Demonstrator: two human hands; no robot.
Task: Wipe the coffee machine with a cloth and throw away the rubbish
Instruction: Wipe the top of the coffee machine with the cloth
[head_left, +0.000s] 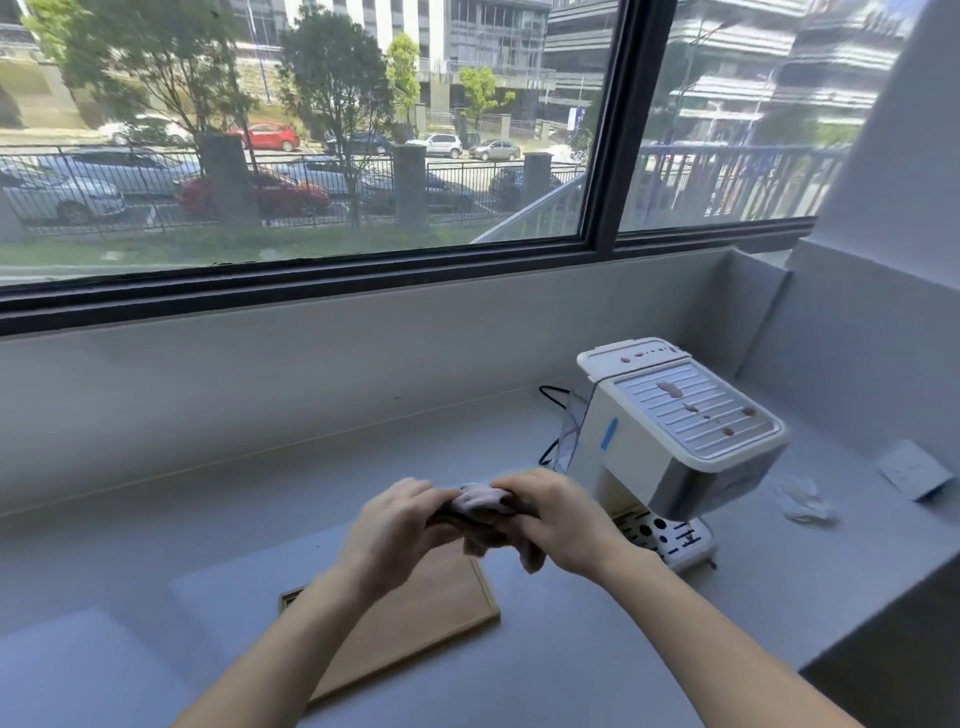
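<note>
A white coffee machine (675, 441) stands on the grey counter at the right, with brownish stains on its ribbed top. Left of it, above a wooden tray (441, 608), my left hand (389, 530) and my right hand (561, 519) both grip a bunched pinkish-grey cloth (478, 501) between them. The cloth hangs down a little under my right hand. A crumpled white piece of rubbish (805, 501) lies on the counter to the right of the machine.
A black cable (553, 415) runs behind the machine. A flat grey square plate (914, 470) lies at the far right near the wall. A large window runs along the back above the counter's raised ledge. The counter's edge drops off at the lower right.
</note>
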